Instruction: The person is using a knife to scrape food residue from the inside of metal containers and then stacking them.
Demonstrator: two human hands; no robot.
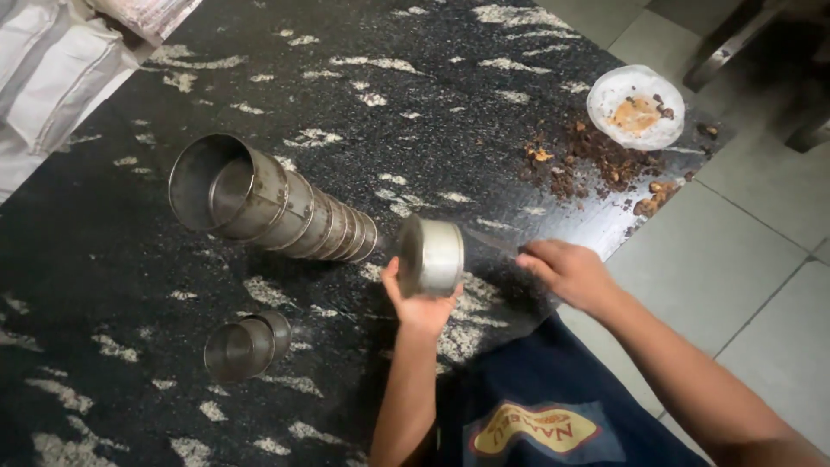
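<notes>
My left hand (417,304) grips a round shiny metal tin (430,256) from below and holds it on its side just above the black speckled countertop (363,112). My right hand (566,271) is closed on a knife (493,239) whose blade points left and reaches the tin's side. Left of the tin lies a long row of nested metal tins (268,203) on its side, open end facing left. Nearer me, a smaller pair of nested tins (246,344) lies on the counter.
Brown crumbs and scraps (596,169) are piled near the counter's right edge beside a white round lid or dish (635,106) holding residue. White packets (52,69) are stacked at the top left. Grey floor tiles (743,251) lie to the right.
</notes>
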